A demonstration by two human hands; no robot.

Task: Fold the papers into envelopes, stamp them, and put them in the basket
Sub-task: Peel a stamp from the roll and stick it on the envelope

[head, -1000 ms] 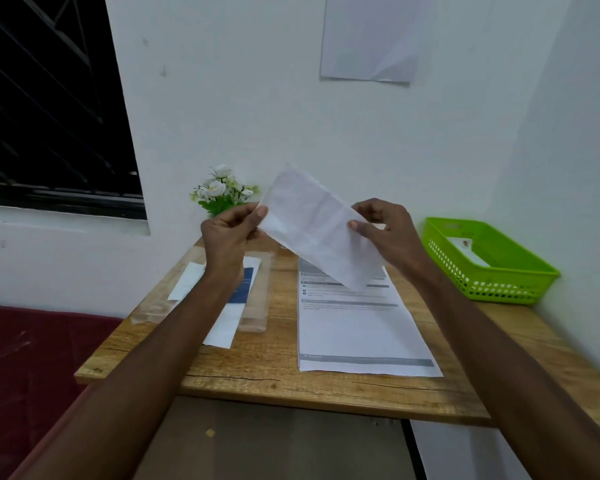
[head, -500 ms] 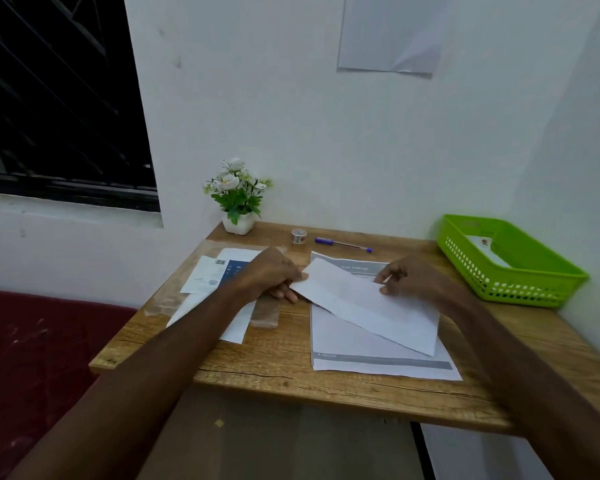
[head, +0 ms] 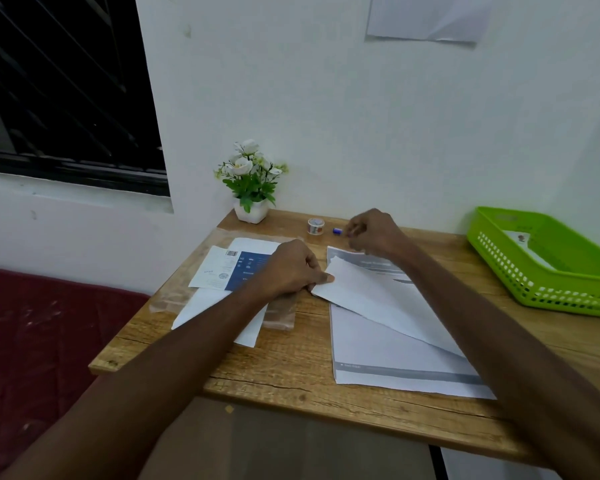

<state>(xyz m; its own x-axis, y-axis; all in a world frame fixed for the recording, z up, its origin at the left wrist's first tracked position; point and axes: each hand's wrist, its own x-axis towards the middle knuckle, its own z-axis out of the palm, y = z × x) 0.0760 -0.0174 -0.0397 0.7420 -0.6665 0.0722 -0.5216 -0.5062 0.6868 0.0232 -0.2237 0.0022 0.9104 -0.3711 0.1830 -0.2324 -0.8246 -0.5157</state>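
**Kid:** Paper [head: 378, 299], where is it?

**Helper:** It lies flat on the desk [head: 291, 368], folded into a long white strip. It sits slanted on top of a printed sheet [head: 395, 348]. Its near end is right under the left hand [head: 291, 268].

**Kid:** What is that hand doing?

**Helper:** Its fingers are curled and the thumb pins the corner of the paper down.

**Kid:** And the other hand?

**Helper:** The right hand [head: 374, 233] is just past the far end of the paper. Its fingers are curled near a blue pen [head: 337, 231]. I cannot tell if it holds the pen or only touches it.

**Kid:** What step is this?

**Helper:** I think the folding is partly done. The paper does not look like an envelope yet, because the far edge is still jagged and loose.

**Kid:** What comes next?

**Helper:** My guess is more folds. Both hands would need to line up the edges and press the creases flat. The paper is thin, so it could slip or bend crooked.

**Kid:** Then what?

**Helper:** A stamp, then the basket [head: 548, 292], well off to the right of the right hand. A small roll [head: 315, 226] stands just left of that hand.
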